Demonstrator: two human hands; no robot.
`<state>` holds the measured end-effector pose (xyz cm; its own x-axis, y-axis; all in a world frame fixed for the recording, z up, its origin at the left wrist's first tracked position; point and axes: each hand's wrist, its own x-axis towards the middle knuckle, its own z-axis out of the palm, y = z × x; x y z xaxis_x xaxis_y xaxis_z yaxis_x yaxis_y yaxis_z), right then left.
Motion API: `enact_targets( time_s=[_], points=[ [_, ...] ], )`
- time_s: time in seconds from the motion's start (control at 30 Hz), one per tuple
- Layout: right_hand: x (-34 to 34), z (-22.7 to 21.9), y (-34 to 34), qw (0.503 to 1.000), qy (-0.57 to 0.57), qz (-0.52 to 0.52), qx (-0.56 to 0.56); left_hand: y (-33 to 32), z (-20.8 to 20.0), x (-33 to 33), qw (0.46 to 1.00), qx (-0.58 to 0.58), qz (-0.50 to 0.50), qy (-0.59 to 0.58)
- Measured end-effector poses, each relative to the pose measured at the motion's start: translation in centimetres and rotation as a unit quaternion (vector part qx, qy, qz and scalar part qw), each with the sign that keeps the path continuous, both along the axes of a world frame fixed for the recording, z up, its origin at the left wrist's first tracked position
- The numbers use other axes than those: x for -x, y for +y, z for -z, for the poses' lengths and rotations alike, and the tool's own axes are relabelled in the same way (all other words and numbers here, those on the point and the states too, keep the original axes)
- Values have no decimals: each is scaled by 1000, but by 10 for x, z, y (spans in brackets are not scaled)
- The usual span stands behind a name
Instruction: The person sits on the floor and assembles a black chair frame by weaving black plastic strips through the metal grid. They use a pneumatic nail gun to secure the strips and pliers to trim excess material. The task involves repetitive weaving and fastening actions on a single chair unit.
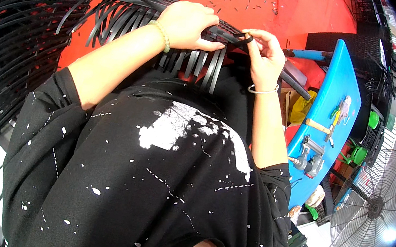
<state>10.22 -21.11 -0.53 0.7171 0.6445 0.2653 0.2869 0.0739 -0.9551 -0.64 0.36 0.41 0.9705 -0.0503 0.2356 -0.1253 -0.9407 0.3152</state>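
A black frame edge (227,36) wrapped with flat plastic weaving strips crosses in front of my body. My left hand (188,25) lies over this edge, fingers bent across its far side and thumb stretched along the near side. To its right, my right hand (268,59) pinches a black plastic strip (245,40) that bends into a small loop around the edge; its far end is hidden. Loose strip ends (196,63) hang in a row below the frame, near my left wrist.
Many long black strips (25,31) fan out at the left. A red surface (283,10) behind carries scattered strip offcuts. On the right, a blue board (336,81) holds a hammer (318,126) and an air tool (309,158). A fan (374,206) stands farther right.
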Motion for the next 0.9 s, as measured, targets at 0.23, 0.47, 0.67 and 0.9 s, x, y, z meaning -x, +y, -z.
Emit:
enact_targets(
  time_s=[0.23,0.47,0.67,0.9],
  points=[
    [-17,0,4,997,42,-33,62,0,1,0,1000,4,-3,-7],
    [-11,-20,10,986,-6,-68,151,0,1,0,1000,0,2,8],
    [-10,-11,6,985,-58,-66,150,-11,-3,12,982,123,10,-141],
    [-7,-25,29,984,-68,-79,144,-17,-15,20,958,191,-13,-215]
  ],
)
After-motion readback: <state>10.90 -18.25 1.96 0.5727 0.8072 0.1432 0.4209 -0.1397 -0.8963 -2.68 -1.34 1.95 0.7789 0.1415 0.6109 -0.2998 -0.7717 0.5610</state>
